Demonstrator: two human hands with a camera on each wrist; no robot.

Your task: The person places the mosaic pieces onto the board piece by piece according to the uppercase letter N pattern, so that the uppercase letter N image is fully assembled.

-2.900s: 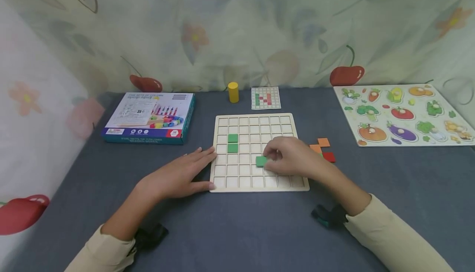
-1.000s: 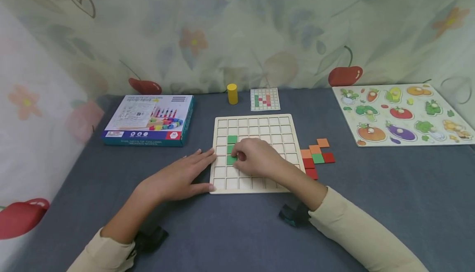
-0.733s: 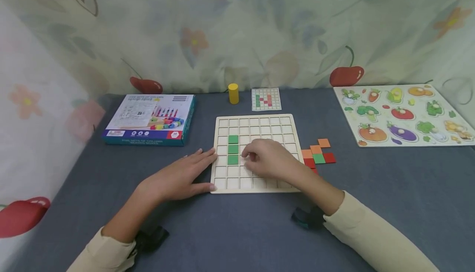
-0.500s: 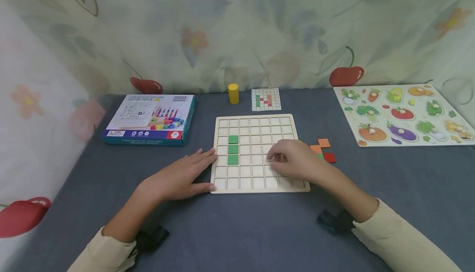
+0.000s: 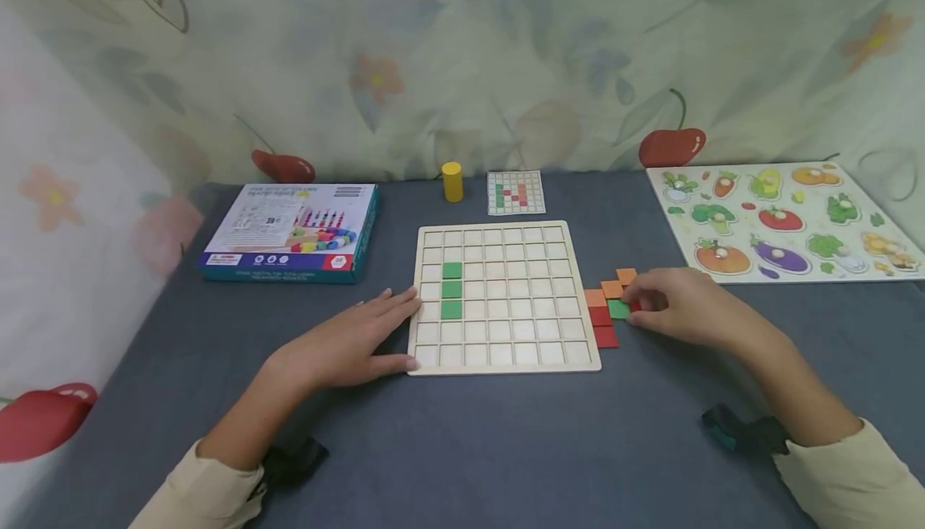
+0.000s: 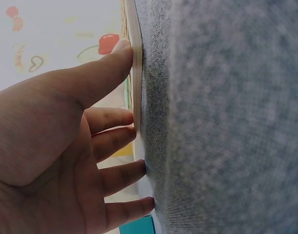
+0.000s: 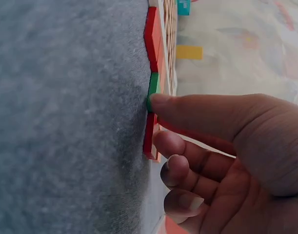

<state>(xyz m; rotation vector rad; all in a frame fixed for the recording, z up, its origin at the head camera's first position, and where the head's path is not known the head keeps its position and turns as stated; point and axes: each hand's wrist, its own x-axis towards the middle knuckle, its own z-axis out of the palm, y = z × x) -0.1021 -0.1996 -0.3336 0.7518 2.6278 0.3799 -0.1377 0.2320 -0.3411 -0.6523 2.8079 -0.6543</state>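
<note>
My left hand (image 5: 343, 348) lies with fingers spread at the left edge of the wooden grid board (image 5: 506, 370), thumb and fingertips touching its rim. Three green tiles (image 5: 451, 290) fill a short column of cells on the board's left side. Off its right edge, my right hand (image 5: 682, 306) pinches a loose green tile (image 5: 617, 309) between thumb and index finger. In the right wrist view the thumb presses on that tile's edge (image 7: 152, 90), the other fingers curled. A red tile (image 5: 635, 306) beside it is mostly hidden by the hand.
Orange tiles (image 5: 611, 289) and red tiles (image 5: 605, 337) lie against the board's right side. Behind the board are a pattern card (image 5: 515, 193) and a yellow cylinder (image 5: 452, 182). A boxed toy (image 5: 289, 232) stands at left, a vegetable puzzle board (image 5: 784, 224) at right.
The right hand set a third green tile below the other two on the board, let go, and moved right to the loose tiles. The left hand stayed put.
</note>
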